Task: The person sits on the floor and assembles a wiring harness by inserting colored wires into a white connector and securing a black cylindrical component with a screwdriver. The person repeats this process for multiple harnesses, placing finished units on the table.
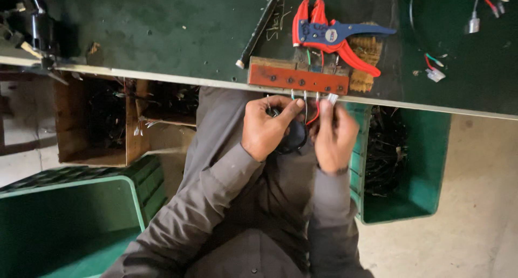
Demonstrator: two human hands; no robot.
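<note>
My two grey sleeves (pixel 226 202) fill the lower part of the view, soft woven cloth creased at the elbows, running up to my two bare hands just below the edge of the surface (pixel 162 24). My left hand (pixel 265 128) is curled, thumb and forefinger pinched together near a thin metal end, with a dark coil of cable (pixel 294 140) lying against the palm. My right hand (pixel 334 135) is closed too, its fingertips nipped on a small white connector (pixel 332 98) — the grip is tight, almost no gap showing.

Between the two hands hang a few thin wires (pixel 312 113): one red, one green and one pale that I can count; they run up to a red block (pixel 298 79), a flat rectangular bar with a row of dark screws, fixed at the surface edge directly above my fingers. So the wires sit between my hands, the connector just under the block's right end.

On the dark green, scuffed surface lies one pair of wire strippers (pixel 334 35) with red and blue handles, touching the block's back, and one black rod-like tool (pixel 259 30) to the left. Farther right lie loose wire ends with plugs (pixel 434 70).

Below the surface stand two green plastic crates (pixel 426 165) and one brown box (pixel 91 121).
</note>
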